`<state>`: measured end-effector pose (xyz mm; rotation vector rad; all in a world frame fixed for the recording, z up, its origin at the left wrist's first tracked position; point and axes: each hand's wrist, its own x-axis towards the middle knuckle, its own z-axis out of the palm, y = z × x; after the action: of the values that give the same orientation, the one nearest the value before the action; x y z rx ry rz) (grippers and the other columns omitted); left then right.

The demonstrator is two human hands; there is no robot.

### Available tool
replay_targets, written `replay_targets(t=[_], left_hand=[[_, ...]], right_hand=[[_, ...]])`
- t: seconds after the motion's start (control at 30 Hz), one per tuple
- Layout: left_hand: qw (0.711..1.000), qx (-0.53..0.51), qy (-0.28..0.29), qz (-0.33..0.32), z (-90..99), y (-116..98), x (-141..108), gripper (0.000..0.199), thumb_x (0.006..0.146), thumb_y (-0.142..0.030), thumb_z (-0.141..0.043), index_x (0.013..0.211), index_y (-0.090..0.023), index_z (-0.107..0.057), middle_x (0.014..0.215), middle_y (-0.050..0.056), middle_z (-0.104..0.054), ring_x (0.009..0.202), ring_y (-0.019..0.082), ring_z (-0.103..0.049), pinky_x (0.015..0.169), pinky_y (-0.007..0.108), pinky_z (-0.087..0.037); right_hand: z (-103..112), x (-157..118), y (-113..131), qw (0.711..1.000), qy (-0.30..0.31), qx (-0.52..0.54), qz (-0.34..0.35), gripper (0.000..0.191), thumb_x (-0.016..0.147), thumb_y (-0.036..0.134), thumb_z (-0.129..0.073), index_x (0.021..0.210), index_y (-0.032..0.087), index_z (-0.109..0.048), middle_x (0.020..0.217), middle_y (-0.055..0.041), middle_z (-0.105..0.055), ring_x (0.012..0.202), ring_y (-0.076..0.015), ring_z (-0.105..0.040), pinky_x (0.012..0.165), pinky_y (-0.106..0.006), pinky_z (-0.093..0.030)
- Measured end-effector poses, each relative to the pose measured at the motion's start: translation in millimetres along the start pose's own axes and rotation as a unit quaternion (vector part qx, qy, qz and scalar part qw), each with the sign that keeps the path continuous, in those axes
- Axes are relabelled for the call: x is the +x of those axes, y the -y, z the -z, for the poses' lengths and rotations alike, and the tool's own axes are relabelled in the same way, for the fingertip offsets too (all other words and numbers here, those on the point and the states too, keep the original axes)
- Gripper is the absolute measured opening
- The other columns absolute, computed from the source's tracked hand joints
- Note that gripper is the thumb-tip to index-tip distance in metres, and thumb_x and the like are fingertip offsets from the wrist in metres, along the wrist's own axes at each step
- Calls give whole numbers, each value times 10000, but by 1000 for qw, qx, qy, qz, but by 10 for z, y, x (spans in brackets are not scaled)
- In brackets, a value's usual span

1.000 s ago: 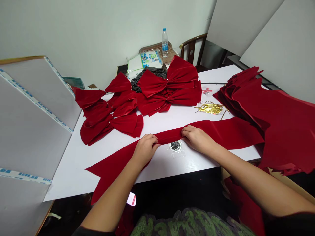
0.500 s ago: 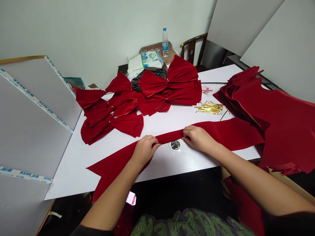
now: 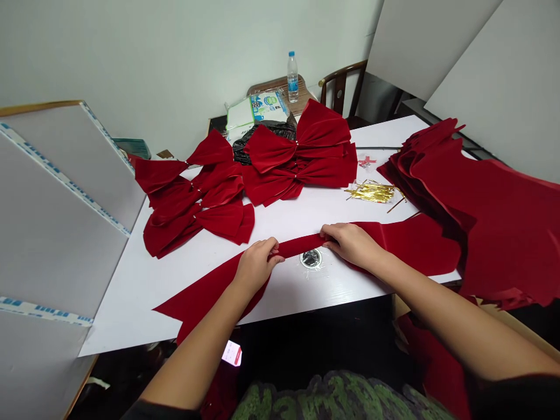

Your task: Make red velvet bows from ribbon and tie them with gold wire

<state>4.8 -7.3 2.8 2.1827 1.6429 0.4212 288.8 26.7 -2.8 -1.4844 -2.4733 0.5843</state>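
We hold a long red velvet ribbon (image 3: 420, 248) across the near side of the white table (image 3: 131, 309), its notched end hanging over the front edge at our left. Between our hands it is gathered into a narrow band. Our left hand (image 3: 256, 265) closes on the band with curled fingers, and our right hand (image 3: 350, 245) grips it from the other side, fingers bent over the velvet.

Just beneath the band, a round metal piece (image 3: 311, 258) sits under clear film; we can't quite tell what it is. Beyond it lies a bundle of gold twist ties (image 3: 371, 192), with a small red-and-clear packet (image 3: 367, 161) near it. Finished velvet bows cover the table's far half in two heaps, one at the left (image 3: 192, 219) and one at the centre (image 3: 297, 154). A stack of cut velvet pieces (image 3: 481, 216) overhangs the right edge.

Past the table's far end are a black plastic bag (image 3: 262, 137), a printed packet (image 3: 262, 108), a water bottle (image 3: 293, 79) and a wooden chair (image 3: 343, 84). White boards (image 3: 56, 192) lean at our left, more boards (image 3: 476, 76) stand at our right, and a pale wall (image 3: 175, 58) closes the room.
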Motion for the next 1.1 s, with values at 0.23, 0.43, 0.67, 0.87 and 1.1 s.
replay_targets(t=[0.23, 0.43, 0.67, 0.87, 1.1], left_hand=[[996, 57, 9, -71, -47, 23, 10, 96, 980, -204, -656, 924, -195, -733, 915, 45, -693, 881, 223, -627, 759, 346, -499], [988, 33, -52, -142, -92, 49, -11, 98, 973, -166, -659, 896, -165, -720, 1027, 70, -716, 971, 224, -641, 875, 368, -570], [981, 61, -97, -159, -180, 79, -70, 79, 980, -174, -654, 941, -167, -722, 1023, 68, -756, 982, 241, -697, 875, 410, -617], [965, 72, -162, -192, -220, 60, -91, 110, 969, -144, -651, 886, -138, -724, 1111, 130, -710, 1038, 263, -671, 884, 429, -625], [962, 70, -169, -204, -204, 41, -99, 120, 982, -138, -626, 902, -150, -716, 1116, 125, -691, 1050, 258, -633, 905, 435, -614]], right_hand=[[-53, -25, -24, 997, -4, -68, 43, 153, 1022, 207, -584, 958, 173, -719, 1023, -65, -690, 951, -228, -645, 773, -328, -464], [-117, -42, -55, 991, -52, -37, 116, 185, 1016, 141, -554, 906, 130, -703, 1101, -97, -720, 1060, -256, -620, 913, -381, -541], [-154, -63, -56, 993, -68, -30, 91, 138, 995, 157, -605, 896, 135, -699, 1063, -88, -724, 1030, -256, -631, 878, -393, -564], [-167, -66, -62, 993, -73, -27, 89, 135, 990, 162, -618, 896, 139, -711, 1040, -95, -732, 1014, -256, -640, 896, -403, -558], [-187, -90, -68, 992, -86, -30, 90, 137, 995, 167, -610, 920, 138, -721, 1105, -88, -733, 1048, -260, -645, 899, -400, -568]])
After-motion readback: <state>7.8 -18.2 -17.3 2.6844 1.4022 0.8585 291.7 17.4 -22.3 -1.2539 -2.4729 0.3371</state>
